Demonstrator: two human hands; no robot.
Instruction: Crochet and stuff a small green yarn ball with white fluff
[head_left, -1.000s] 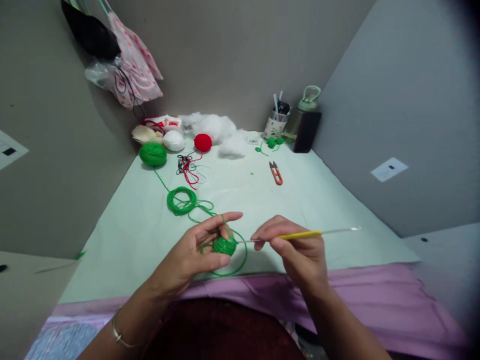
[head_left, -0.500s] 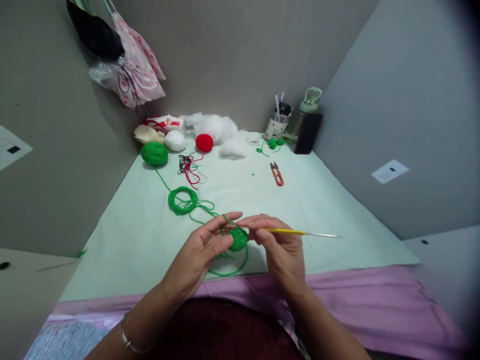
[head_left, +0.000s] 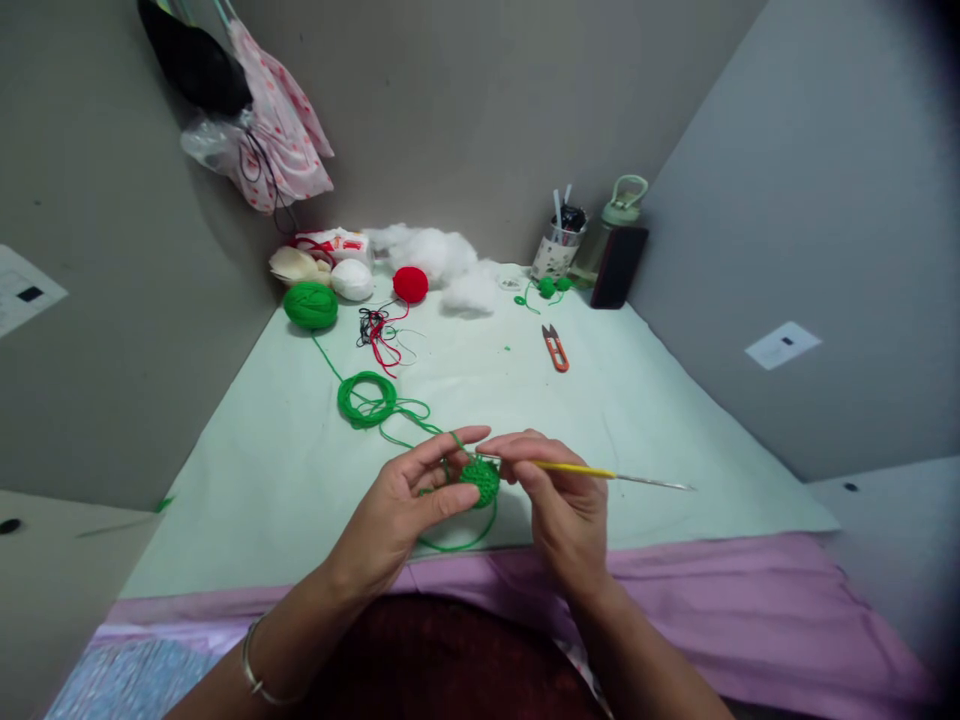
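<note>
My left hand (head_left: 401, 505) pinches a small green crocheted piece (head_left: 481, 481) between thumb and fingers, with green yarn running over the forefinger. My right hand (head_left: 559, 495) grips a yellow-handled crochet hook (head_left: 600, 473), its hook end at the top edge of the green piece and its metal tail pointing right. The two hands almost touch above the table's near edge. A strand of green yarn loops below the piece and trails back through a loose green coil (head_left: 366, 398) to a green yarn ball (head_left: 310, 304).
Orange thread snips (head_left: 555, 349) lie mid-table. At the back sit a red yarn ball (head_left: 410, 284), a white ball (head_left: 351, 280), white stuffing (head_left: 450, 262), tangled red and black thread (head_left: 377, 329), a cup of tools (head_left: 558, 248), a bottle (head_left: 616, 215) and a dark phone (head_left: 617, 266). Bags (head_left: 255, 120) hang on the left wall.
My right hand moved left, bringing the hook's end from beside the green piece up to it. The left hand shifted the piece slightly to the right, and the hands closed together.
</note>
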